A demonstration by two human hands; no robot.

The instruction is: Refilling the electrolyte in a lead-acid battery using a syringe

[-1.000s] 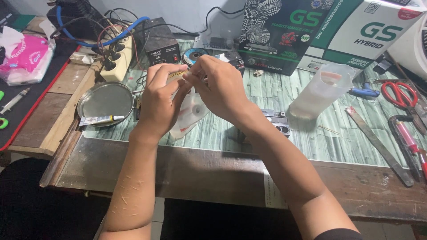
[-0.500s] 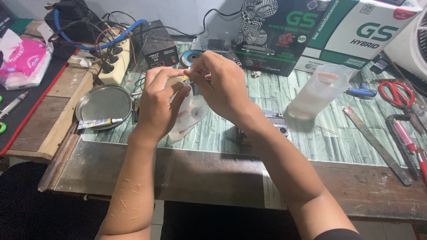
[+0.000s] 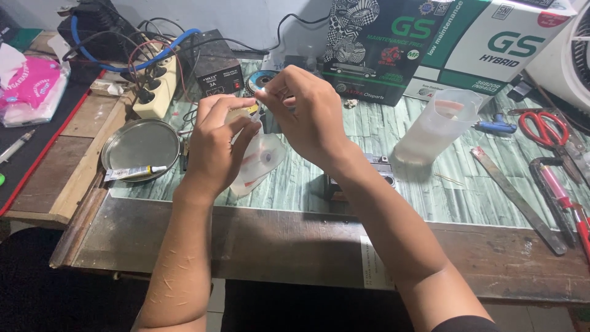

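Note:
My left hand (image 3: 216,141) is raised over the bench and grips a small yellowish object (image 3: 241,113) between thumb and fingers. My right hand (image 3: 305,117) meets it from the right, its fingertips pinched on the same small object; what exactly it pinches is hidden. Just below both hands a clear plastic bag (image 3: 261,158) lies on the green patterned tabletop. A dark battery-like block (image 3: 381,169) sits under my right wrist, mostly covered by the forearm.
Round metal tray (image 3: 140,144) with a glue tube (image 3: 132,173) at left. Power strip (image 3: 155,89), black adapter box (image 3: 212,64) and cables behind. Clear measuring jug (image 3: 437,126), cartons (image 3: 430,43), red scissors (image 3: 544,129), metal ruler (image 3: 519,200), soldering iron (image 3: 562,197) at right.
Both hands stay together on the small object and have shifted slightly up and left; the right fingers have worked a little on it.

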